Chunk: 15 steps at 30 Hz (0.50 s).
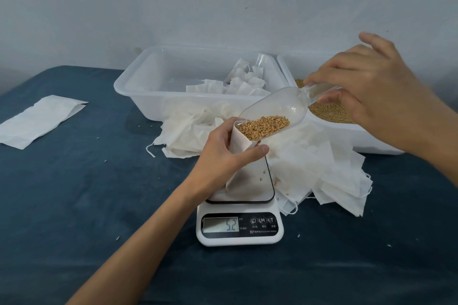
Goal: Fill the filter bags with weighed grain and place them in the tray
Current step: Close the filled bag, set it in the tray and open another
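Left hand (pixel 224 153) is wrapped round a filter bag (pixel 241 146), held upright with its foot on the scale (pixel 240 205) plate; mouth kept open between thumb and fingers. Right hand (pixel 366 86) pinches the handle of a clear scoop (pixel 272 114), tilted down so its lip sits at the bag mouth. Grain (pixel 264 126) is heaped at the lip, at the point of pouring. Display appears to read 5.2.

Risks, as judged:
- Spill over the bag rim, if the scoop is tipped too fast or the mouth is let collapse. A few kernels already lie on the plate and the tabletop (pixel 86 193).
- False weight, since the bag is steadied by the hand; any press or lift would be read by the scale.
- Overfill, as the scoop load looks large for the bag.

Bag: white, thin, papery, narrow; looks limp and kept in shape only by the grip. Loose empty bags (pixel 329 171) are piled behind and right of the scale. Filled bags (pixel 245 82) lie in the tray (pixel 138 91) behind; the grain bin (pixel 371 141) stands beside it on the right.
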Available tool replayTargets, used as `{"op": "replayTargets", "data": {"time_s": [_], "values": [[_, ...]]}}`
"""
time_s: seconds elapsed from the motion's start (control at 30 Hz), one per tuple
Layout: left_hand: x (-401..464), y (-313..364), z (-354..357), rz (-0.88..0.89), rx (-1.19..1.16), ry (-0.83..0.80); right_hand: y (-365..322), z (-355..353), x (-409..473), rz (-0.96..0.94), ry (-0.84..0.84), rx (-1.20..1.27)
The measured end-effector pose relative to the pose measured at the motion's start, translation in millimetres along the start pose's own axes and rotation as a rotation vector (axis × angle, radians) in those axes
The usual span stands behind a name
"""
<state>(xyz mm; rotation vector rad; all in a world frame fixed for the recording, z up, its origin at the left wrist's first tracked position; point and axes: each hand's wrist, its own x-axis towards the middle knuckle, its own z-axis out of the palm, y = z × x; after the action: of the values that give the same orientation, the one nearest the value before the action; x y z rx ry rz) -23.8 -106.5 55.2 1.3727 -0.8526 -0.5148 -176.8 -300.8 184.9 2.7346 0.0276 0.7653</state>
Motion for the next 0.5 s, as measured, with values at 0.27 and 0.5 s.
{"op": "replayTargets", "data": {"time_s": [0.27,0.5], "values": [[-0.7,0.8,-0.2,-0.014,0.014,-0.002,-1.3,0.6,-0.6,0.002,0.001,-0.003],[-0.9,0.1,-0.7,-0.022,0.014,0.008,-0.2,1.5,-0.6,-0.018,0.024,-0.022]]}}
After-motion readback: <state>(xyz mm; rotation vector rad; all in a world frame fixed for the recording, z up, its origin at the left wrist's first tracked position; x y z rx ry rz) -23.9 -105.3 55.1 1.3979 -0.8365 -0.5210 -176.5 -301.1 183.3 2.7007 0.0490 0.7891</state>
